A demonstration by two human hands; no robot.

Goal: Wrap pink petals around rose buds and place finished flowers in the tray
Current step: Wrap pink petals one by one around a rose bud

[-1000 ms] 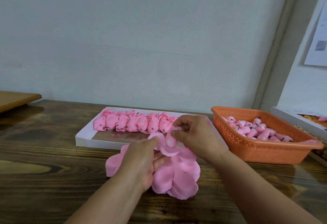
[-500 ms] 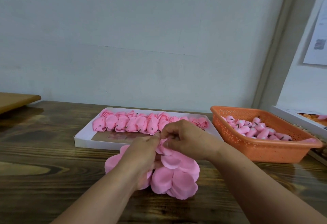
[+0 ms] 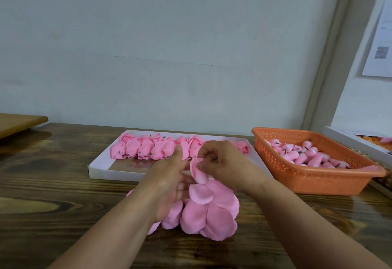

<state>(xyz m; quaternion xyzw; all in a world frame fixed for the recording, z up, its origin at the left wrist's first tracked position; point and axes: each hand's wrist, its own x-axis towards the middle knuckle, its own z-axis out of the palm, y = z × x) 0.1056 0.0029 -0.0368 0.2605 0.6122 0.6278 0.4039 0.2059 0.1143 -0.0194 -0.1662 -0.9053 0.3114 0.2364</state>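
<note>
My right hand pinches a single pink petal between thumb and fingertips, just above the loose pile of pink petals on the wooden table. Whether a rose bud sits inside that petal is hidden by the fingers. My left hand lies beside it, palm turned right, its relaxed fingers reaching under the petal and its thumb raised. Behind the hands is the white tray with a row of finished pink flowers along its far side.
An orange plastic basket of pink rose buds stands at the right. A white box sits behind it at the right edge. A wooden board rests at the far left. A wall runs along the table's back.
My right hand has raised one petal off the pile and turned it upright. My left thumb has come away from the petal and now points up.
</note>
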